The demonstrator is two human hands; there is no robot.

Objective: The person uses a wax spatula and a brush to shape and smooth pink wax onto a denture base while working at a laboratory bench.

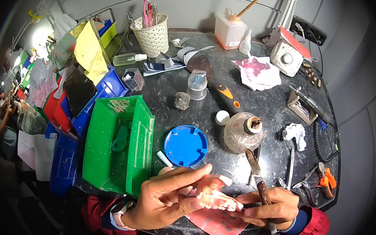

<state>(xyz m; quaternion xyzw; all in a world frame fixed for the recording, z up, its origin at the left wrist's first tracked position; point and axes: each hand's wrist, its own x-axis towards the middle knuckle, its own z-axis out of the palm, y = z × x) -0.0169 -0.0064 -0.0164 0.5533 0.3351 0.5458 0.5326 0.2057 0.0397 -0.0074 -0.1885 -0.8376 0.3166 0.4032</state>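
Note:
My left hand (156,201) is closed around a pink dental model (216,198) with a row of pale teeth, held just above the table's near edge. In my right hand (273,205) a wax knife (254,167) stands nearly upright, its stained blade pointing away from me. The fingertips of that hand also touch the right end of the model. Below the model lies a flat pink wax sheet (220,227). Beyond the blade is a grimy spirit lamp (236,136) with a charred top; I cannot make out a flame.
A green bin (144,141) and a blue round lid (185,145) lie to the left. Orange-handled pliers (327,182), crumpled paper (294,136) and a handpiece (309,101) are on the right. Farther back stand a white woven cup (151,38) and a liquid bottle (230,31).

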